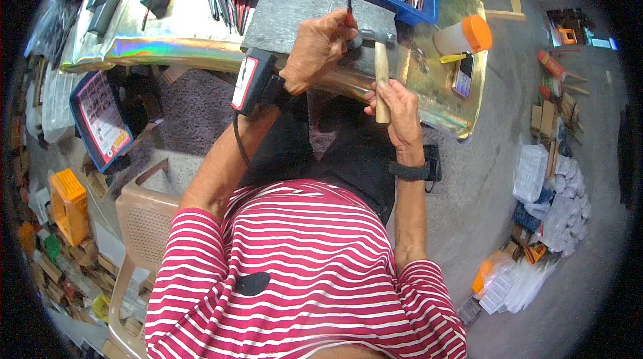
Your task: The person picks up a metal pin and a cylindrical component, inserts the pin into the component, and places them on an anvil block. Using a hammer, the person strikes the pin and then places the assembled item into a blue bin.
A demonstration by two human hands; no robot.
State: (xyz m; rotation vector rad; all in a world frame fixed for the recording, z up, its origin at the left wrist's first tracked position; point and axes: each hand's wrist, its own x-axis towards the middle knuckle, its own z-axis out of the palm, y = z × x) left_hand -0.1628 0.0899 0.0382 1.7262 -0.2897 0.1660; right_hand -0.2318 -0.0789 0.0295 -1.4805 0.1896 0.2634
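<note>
We see left hand point(319, 48) pinched nearly closed on a red-black rod point(349, 13), upright seemingly for steadiness | right hand point(400, 110) curled round hammer point(381, 64), low, likely for leverage

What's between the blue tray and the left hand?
Head view: the grey slab, and over it part of the red-and-black piece in the left hand.
</note>
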